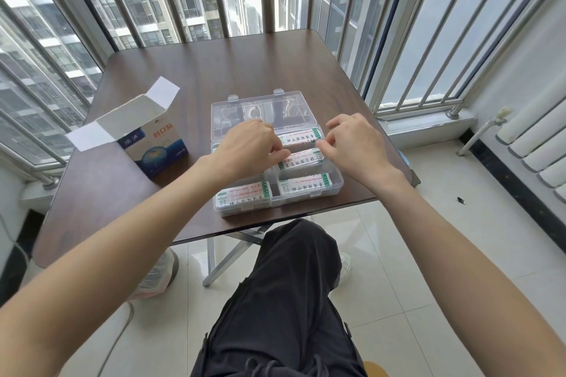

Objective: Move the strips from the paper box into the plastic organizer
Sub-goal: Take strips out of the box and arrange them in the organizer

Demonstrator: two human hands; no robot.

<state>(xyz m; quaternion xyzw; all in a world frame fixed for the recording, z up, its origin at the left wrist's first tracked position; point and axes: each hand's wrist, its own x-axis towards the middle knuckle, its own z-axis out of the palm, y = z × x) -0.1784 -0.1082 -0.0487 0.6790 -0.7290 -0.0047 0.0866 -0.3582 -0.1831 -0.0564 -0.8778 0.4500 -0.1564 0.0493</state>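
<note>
A clear plastic organizer (336, 184) lies open on the brown table, its lid (263, 110) folded back. White strips with green ends fill its compartments: one stack at the front left (245, 194), one at the front right (306, 188), one at the back right (301, 136). Over the middle right compartment, my left hand (248, 147) and my right hand (352, 144) pinch the two ends of a stack of strips (301, 162). The blue and white paper box (156, 144) stands to the left with its top flaps open; its inside is hidden.
The brown table (214, 76) stands against window bars. Its front edge runs just below the organizer. My crossed legs in black trousers (284, 300) sit below it. A white radiator (539, 147) is on the right wall.
</note>
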